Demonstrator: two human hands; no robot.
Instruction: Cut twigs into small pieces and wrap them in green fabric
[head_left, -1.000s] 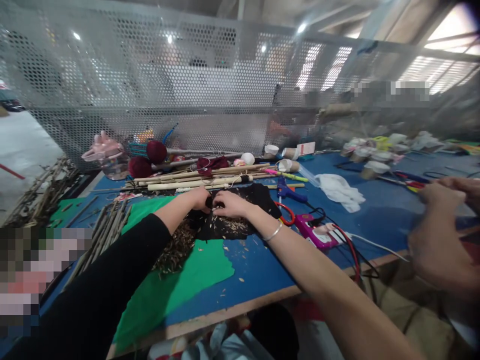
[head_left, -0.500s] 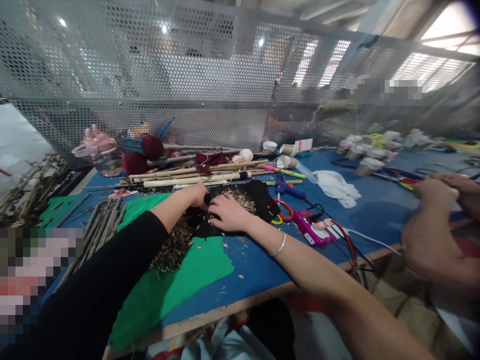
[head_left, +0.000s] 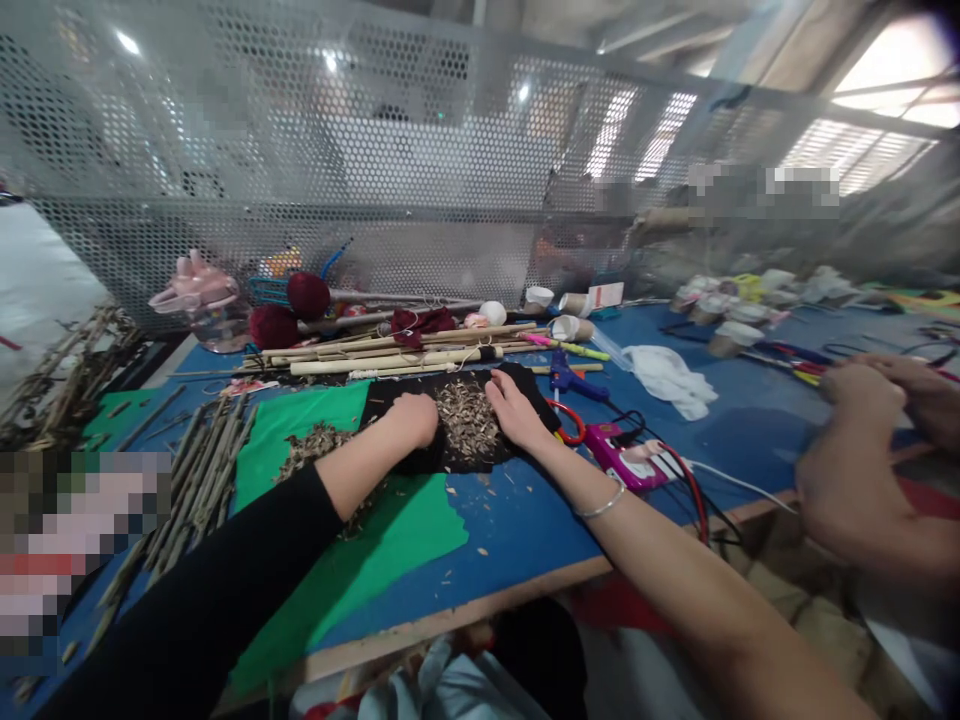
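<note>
A black cloth (head_left: 384,394) lies on the table and bears a pile of small brown woody chips (head_left: 469,418). My left hand (head_left: 414,418) is closed over the cloth at the left side of the pile; its fingertips are turned down and hidden, so I cannot make out what they hold. At the pile's right edge my right hand (head_left: 517,408) rests with its fingers stretched out, touching the chips or the cloth. A second heap of chips (head_left: 315,448) sits on the green cloth (head_left: 405,530), partly behind my left forearm.
Dry sticks (head_left: 199,460) lie at the left. Behind the black cloth are wooden rods (head_left: 397,358) and a blue glue gun (head_left: 574,378). A purple power strip (head_left: 622,458) with cables stands at the right, nearer another person's hands (head_left: 874,385). A perforated metal screen (head_left: 420,240) closes the back.
The black cloth now lies spread out with its chips uncovered. My right hand has moved right from over the pile to its edge; my left hand has come slightly right and nearer.
</note>
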